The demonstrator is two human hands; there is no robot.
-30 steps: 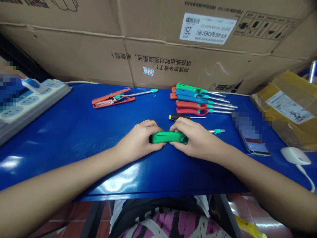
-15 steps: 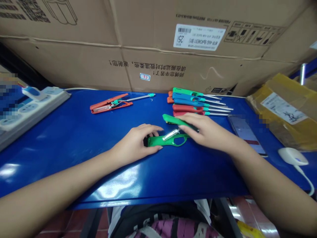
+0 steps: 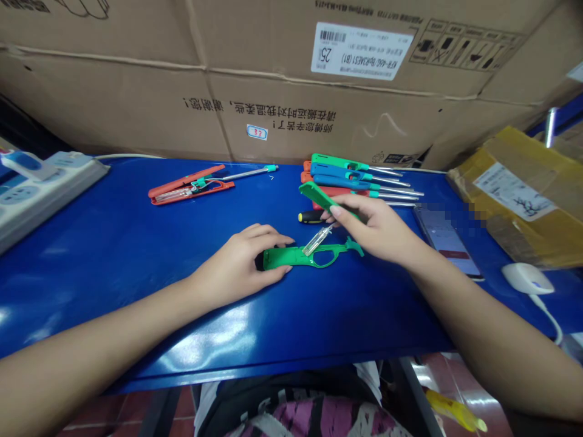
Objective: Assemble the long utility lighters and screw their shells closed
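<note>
Fingers and thumb of my left hand [image 3: 237, 258] close around the left end of a green lighter shell half [image 3: 296, 257] lying on the blue table. My right hand [image 3: 371, 226] pinches the other green shell half [image 3: 314, 194], raised and tilted above the table. Between the two halves a clear fuel tank [image 3: 317, 241] lies slanted, its lower end on the lower shell half. A green nozzle piece [image 3: 354, 246] sits at that shell's right end, near my right palm. Partly behind my right fingers is a screwdriver with a black and yellow handle [image 3: 310, 216].
An opened red lighter [image 3: 182, 189] lies back left. Several lighters [image 3: 350, 176] are stacked behind my right hand. A phone [image 3: 449, 243], a white charger [image 3: 528, 279] and a taped carton [image 3: 514, 200] stand right. A power strip [image 3: 50, 182] is left; a large cardboard box [image 3: 259, 79] backs the table.
My right hand has lifted and tilted the upper green shell half, uncovering the nozzle piece and more of the screwdriver handle. My left hand keeps its grip. The camera view has shifted slightly.
</note>
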